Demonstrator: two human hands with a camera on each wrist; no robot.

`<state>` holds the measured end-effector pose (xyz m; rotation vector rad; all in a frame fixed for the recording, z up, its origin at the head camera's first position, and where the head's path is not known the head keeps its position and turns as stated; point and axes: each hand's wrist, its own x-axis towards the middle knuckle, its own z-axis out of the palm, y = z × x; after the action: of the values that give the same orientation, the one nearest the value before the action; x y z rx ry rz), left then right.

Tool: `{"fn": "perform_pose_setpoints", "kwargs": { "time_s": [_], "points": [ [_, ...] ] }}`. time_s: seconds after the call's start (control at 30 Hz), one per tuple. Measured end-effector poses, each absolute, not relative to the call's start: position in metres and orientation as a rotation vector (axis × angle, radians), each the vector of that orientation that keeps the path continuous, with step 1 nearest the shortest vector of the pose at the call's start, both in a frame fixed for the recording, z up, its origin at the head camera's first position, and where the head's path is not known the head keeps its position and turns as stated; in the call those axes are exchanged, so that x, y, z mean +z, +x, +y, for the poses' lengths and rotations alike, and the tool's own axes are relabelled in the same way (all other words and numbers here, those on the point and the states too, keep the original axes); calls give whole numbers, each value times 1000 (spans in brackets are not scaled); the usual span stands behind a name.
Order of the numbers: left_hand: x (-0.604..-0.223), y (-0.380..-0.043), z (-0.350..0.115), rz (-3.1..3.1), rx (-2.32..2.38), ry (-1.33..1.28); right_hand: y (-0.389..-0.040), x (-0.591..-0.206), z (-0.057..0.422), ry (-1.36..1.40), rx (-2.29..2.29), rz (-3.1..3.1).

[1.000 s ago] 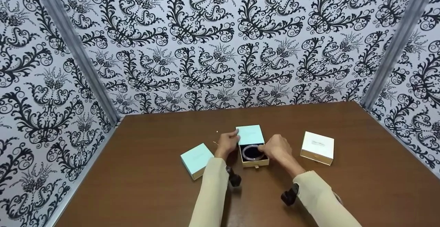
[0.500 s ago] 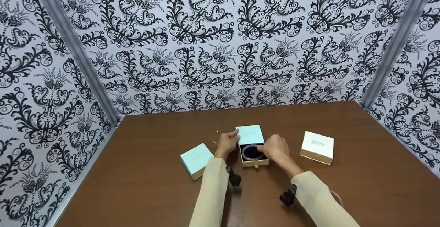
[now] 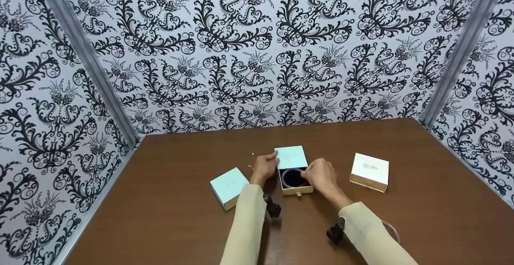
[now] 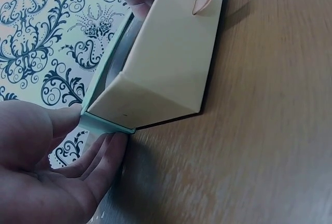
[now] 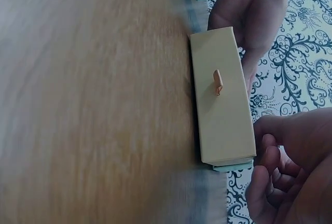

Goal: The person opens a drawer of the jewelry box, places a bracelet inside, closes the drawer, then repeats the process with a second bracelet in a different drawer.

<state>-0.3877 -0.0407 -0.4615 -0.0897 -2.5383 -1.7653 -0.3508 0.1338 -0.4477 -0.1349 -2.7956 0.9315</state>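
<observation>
A pale-blue drawer box (image 3: pixel 291 157) lies mid-table, its cream drawer (image 3: pixel 298 191) pulled out toward me. Inside the dark-lined drawer is a round bangle (image 3: pixel 286 181). My left hand (image 3: pixel 265 168) grips the left side of the sleeve, thumb on its top edge and fingers along its side in the left wrist view. At the drawer's right side, my right hand (image 3: pixel 321 174) pinches the bangle's edge, its other fingers curled. The right wrist view shows the drawer front (image 5: pixel 223 115) with its small pull tab (image 5: pixel 218 82), and the right hand's thumb reaching over the rim.
A second pale-blue box (image 3: pixel 229 186) sits left of the left forearm. To the right stands a white box (image 3: pixel 369 170) with dark lettering. Another bangle (image 3: pixel 393 231) shows partly behind the right sleeve. Patterned walls (image 3: pixel 241 76) enclose the brown table (image 3: pixel 180 225).
The right hand and forearm have shifted slightly left, uncovering more of the bangle by the sleeve. The left hand keeps its grip on the box.
</observation>
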Motion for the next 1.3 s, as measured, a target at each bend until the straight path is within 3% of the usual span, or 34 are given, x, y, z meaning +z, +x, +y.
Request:
{"fn": "perform_pose_setpoints", "kwargs": {
  "time_s": [1.3],
  "points": [
    [-467,-393,-42,-2542,-1857,-68,-344,-450,133,-140,898,-2803]
  ]
}}
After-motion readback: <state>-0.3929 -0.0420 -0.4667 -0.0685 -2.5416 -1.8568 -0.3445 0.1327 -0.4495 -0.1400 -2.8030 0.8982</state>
